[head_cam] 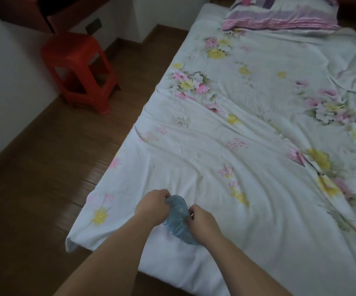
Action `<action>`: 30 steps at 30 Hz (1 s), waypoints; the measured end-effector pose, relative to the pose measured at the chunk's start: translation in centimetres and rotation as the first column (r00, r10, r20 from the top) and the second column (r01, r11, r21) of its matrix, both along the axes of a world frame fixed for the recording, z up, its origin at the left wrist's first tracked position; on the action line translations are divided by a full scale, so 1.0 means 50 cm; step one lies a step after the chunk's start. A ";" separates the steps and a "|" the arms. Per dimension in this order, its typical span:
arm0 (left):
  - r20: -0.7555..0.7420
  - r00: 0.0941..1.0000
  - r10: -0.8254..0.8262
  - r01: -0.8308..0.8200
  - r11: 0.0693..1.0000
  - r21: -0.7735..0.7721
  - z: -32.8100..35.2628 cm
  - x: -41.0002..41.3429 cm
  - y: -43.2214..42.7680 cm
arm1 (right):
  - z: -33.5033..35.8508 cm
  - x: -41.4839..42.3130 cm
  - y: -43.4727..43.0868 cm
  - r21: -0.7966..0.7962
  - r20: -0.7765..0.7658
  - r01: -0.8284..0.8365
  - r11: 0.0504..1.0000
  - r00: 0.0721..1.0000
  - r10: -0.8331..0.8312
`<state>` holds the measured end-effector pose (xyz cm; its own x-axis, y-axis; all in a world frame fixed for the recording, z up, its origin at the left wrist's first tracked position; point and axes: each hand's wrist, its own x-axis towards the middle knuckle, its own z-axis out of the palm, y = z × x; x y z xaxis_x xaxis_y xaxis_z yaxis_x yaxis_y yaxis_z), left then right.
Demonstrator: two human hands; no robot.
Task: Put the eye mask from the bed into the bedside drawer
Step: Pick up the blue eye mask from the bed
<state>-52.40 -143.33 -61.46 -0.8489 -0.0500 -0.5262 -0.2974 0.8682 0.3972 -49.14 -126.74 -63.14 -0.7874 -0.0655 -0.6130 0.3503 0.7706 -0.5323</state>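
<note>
— Place type?
— Home bedroom. Bed (247,135) with a white flowered sheet fills most of the view.
— More cues?
— Striped pink pillow (283,16) at the bed's far end, red plastic stool (78,69) on the wood floor (44,167) left of the bed, against a white wall (0,82).

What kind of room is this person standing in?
Most likely a bedroom in a home. A bed with a flowered sheet fills most of the view, a striped pillow lies at its head, and a red plastic stool stands on the wooden floor beside it.
</note>
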 end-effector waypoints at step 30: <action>-0.300 0.854 -0.426 0.431 0.901 -0.052 0.760 0.146 0.050 | 0.643 0.080 0.051 -0.642 0.676 0.767 0.004 0.568 -0.470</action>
<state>-45.08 -140.85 -23.48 -0.9002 0.3610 -0.2436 0.2365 0.8749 0.4226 -45.15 -124.21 -30.97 -0.6807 -0.1714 -0.7122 0.6308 -0.6314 -0.4510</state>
